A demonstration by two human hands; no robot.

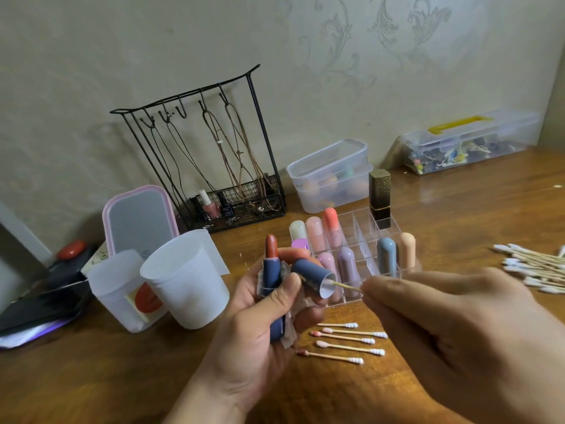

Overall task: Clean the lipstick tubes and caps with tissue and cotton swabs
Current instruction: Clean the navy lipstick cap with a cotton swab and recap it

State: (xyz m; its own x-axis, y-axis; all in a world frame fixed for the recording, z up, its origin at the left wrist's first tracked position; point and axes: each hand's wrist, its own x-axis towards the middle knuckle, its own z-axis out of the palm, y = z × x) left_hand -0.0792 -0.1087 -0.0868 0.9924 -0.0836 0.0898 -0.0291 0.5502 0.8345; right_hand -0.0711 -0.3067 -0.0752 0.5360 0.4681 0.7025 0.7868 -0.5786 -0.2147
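My left hand [260, 325] grips an open navy lipstick tube [272, 272] with its red-brown bullet up, a scrap of tissue [289, 335] wrapped against it, and the navy cap [315, 278] lying sideways with its mouth toward the right. My right hand [452, 325] pinches a cotton swab [347, 286] whose white tip sits inside the cap's mouth. Several used swabs [345, 342] with pink-stained tips lie on the wooden table [122, 377] below the hands. A clear organizer [360, 237] behind holds several pastel lipsticks and a black-and-gold one [380, 197].
Two translucent white cups [186, 280] stand at the left, with a pink-framed mirror [139, 221] behind. A black wire rack [214, 166] and a clear lidded box [331, 175] stand by the wall. A pile of clean swabs [532, 267] lies at the right edge.
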